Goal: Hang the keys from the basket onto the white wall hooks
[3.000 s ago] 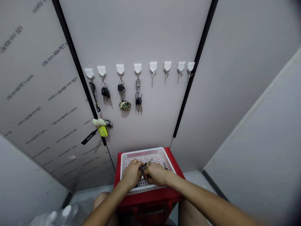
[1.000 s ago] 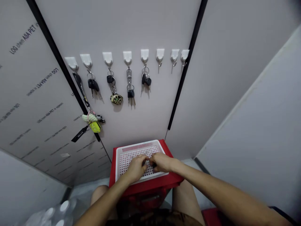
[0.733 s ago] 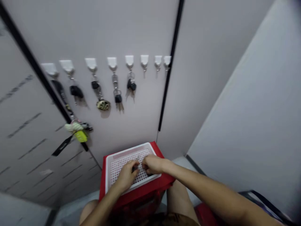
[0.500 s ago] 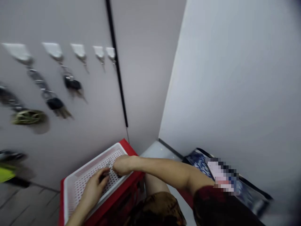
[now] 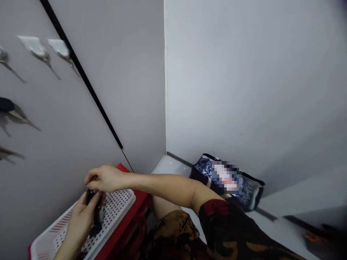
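Observation:
My left hand (image 5: 81,216) is closed round a dark bunch of keys (image 5: 94,225) with black and shiny metal parts. The bunch hangs below my fingers, over a white perforated plastic tray (image 5: 119,202). My right hand (image 5: 104,178) reaches across from the right, its fingertips pinched at the top end of the same bunch. What exactly lies between those fingertips is hidden. The tray sits on a red crate-like stand (image 5: 141,193).
White adhesive hooks (image 5: 35,47) line the grey panel at left, with dark keys (image 5: 8,106) hanging lower down. A black strip (image 5: 89,86) runs down the panel. A blue patterned bag (image 5: 202,169) stands on the floor against the white wall (image 5: 244,90).
The view has swung right, shifting the hooks leftward. Both hands have lifted from low over the tray toward its far left side and come together, with the dark bunch now visible between them.

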`<state>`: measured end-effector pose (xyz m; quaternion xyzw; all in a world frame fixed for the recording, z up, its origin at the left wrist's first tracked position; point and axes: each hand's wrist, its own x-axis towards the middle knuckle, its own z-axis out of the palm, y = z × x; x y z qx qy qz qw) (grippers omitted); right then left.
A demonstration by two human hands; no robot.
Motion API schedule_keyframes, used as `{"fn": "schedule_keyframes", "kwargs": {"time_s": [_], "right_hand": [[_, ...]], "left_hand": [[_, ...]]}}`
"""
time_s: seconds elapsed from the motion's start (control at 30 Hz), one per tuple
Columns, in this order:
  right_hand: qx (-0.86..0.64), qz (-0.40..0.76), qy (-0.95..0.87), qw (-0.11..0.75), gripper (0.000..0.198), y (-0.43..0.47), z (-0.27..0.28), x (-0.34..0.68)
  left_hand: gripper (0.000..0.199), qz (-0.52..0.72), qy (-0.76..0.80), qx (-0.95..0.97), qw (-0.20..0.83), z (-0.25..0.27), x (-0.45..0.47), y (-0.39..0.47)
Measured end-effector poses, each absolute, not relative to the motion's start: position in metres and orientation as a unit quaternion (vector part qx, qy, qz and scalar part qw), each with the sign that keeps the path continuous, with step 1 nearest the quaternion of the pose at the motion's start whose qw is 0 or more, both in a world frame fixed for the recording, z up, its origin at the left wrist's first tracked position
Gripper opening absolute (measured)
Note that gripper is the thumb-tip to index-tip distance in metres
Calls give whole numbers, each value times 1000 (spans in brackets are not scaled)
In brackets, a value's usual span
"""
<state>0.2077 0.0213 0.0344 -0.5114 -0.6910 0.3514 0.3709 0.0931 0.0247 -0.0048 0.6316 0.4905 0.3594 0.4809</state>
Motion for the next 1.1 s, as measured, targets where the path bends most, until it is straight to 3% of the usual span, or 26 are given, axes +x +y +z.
{"fn": "schedule_keyframes", "kwargs": {"time_s": [0.13,0.27,0.5,0.67,0.8,0.9,1.03,1.1], "right_hand": [[-491,400,-602,486,11,42,54,216],[-474,390,-550,566,10,70,107,224],[-406,265,-560,672,5,108,203,219],[-434,156,-571,679,8,127,239,207],[-494,133,-577,636,15,140,242,203],[-513,100,-583,622,20,137,229,209],[-495,-35,-601,627,25,113,182,217],[-489,-36,-655,574,24,94,141,214]], "left_hand": [[30,397,425,602,547,27,105,38],[26,442,366,570,588,81,115,60],[9,523,305,570,555,175,122,89],[6,570,297,566,516,209,121,99],[6,552,334,570,509,205,113,101],[17,525,377,568,510,180,101,96],[24,448,419,597,517,114,75,80],[23,392,440,624,513,70,58,69]]}}
